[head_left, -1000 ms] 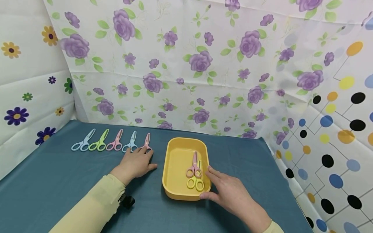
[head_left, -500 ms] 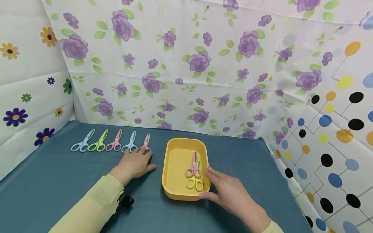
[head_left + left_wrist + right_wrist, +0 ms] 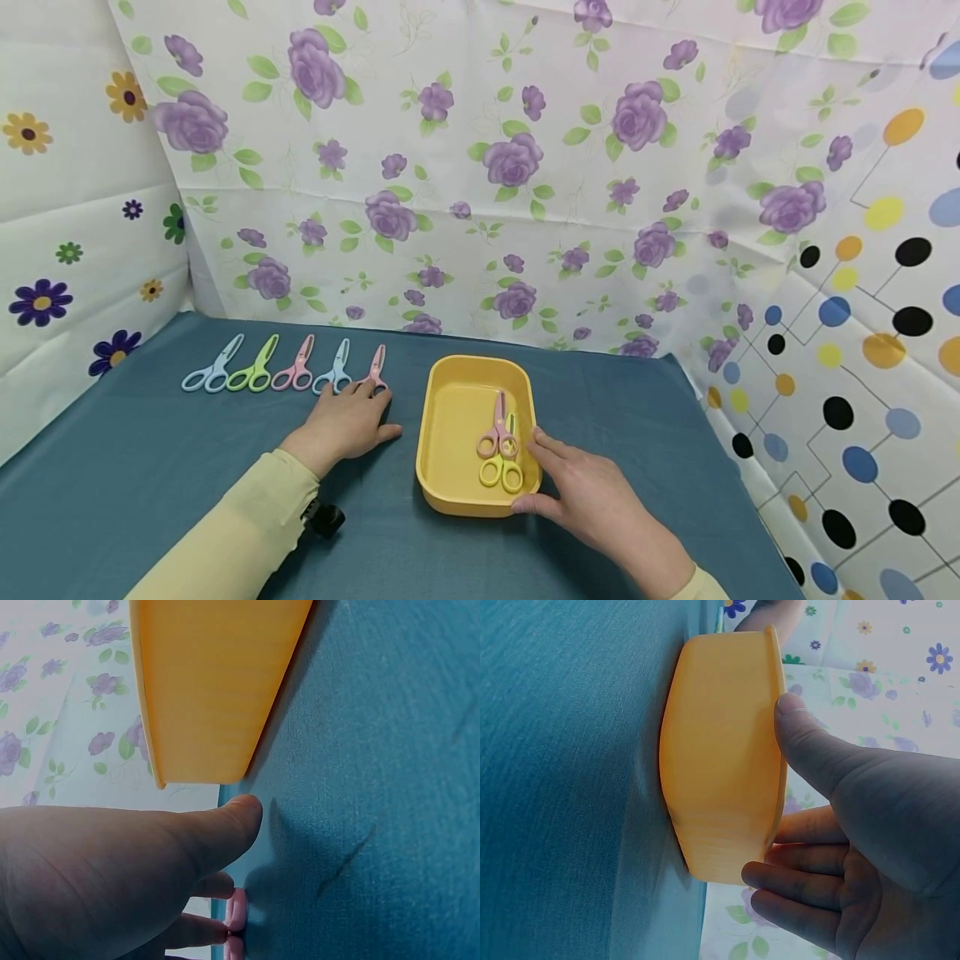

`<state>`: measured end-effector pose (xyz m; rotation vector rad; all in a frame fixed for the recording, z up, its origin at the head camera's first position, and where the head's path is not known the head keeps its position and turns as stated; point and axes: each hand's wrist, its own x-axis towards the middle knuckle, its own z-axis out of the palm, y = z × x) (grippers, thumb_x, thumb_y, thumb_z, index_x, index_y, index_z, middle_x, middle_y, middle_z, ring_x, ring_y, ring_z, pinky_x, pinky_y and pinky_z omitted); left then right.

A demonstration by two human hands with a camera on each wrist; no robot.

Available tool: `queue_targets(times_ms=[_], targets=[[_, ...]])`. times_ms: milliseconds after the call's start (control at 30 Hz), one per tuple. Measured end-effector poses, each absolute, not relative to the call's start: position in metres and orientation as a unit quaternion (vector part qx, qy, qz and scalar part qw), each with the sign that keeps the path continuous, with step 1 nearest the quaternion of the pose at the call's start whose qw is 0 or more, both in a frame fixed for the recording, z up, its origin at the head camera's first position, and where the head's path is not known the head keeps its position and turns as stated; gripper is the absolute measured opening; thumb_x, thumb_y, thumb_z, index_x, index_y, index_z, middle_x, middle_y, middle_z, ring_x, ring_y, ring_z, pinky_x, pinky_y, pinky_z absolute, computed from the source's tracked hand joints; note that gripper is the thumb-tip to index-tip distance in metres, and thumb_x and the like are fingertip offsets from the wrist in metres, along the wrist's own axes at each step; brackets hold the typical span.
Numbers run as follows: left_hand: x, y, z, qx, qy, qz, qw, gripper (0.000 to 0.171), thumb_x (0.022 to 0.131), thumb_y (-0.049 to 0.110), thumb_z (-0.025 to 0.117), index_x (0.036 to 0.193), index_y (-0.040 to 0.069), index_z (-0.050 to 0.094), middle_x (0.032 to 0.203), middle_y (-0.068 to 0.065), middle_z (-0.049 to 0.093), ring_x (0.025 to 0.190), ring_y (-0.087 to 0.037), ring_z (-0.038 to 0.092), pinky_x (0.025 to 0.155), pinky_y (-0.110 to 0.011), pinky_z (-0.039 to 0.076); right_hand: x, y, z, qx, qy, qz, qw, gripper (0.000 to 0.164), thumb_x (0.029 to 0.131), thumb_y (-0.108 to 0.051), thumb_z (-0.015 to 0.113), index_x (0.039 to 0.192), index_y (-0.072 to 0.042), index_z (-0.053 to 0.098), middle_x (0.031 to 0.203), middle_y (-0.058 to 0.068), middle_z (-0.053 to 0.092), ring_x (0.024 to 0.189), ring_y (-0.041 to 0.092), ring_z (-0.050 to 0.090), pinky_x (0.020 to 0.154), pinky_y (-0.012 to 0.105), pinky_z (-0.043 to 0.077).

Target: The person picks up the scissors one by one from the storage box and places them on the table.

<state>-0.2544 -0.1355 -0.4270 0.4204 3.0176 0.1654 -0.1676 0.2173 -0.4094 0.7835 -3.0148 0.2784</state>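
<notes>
Inside smooth-walled tray (image 3: pixel 453 433), pink loop-handled scissors (image 3: pixel 500 426)

A table covered in dark teal cloth (image 3: pixel 637 417) held a yellow tray (image 3: pixel 452 429); left of the tray lay five scissors (image 3: pixel 299 365) in a row, ordered toward it: blue, green, pink, blue, pink.
</notes>
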Motion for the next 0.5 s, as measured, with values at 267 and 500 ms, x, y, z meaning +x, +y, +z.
queue_targets(times_ms=[267, 500], targets=[[-0.2547, -0.1354, -0.4276, 0.138, 0.988, 0.052, 0.045, 0.072, 0.106, 0.051, 0.073, 0.157, 0.003, 0.059, 0.163, -0.028, 0.05, 0.152, -0.053, 0.044, 0.119, -0.083, 0.026, -0.1679, 0.2179, -0.4104, 0.251, -0.964, 0.091, 0.007, 0.096, 0.093, -0.078, 0.065, 0.16, -0.009, 0.06, 0.166, 0.011, 0.054, 0.135, 0.037, 0.067, 0.097, 0.057, 0.061], [-0.2549, -0.1354, -0.4286, 0.136, 0.988, 0.054, 0.045, 0.071, 0.105, 0.05, 0.074, 0.157, 0.003, 0.059, 0.163, -0.028, 0.05, 0.152, -0.053, 0.044, 0.12, -0.083, 0.026, -0.1678, 0.218, -0.4102, 0.248, -0.964, 0.092, 0.003, 0.096, 0.093, -0.078, 0.066, 0.16, -0.009, 0.059, 0.166, 0.011, 0.054, 0.135, 0.037, 0.067, 0.097, 0.058, 0.061]])
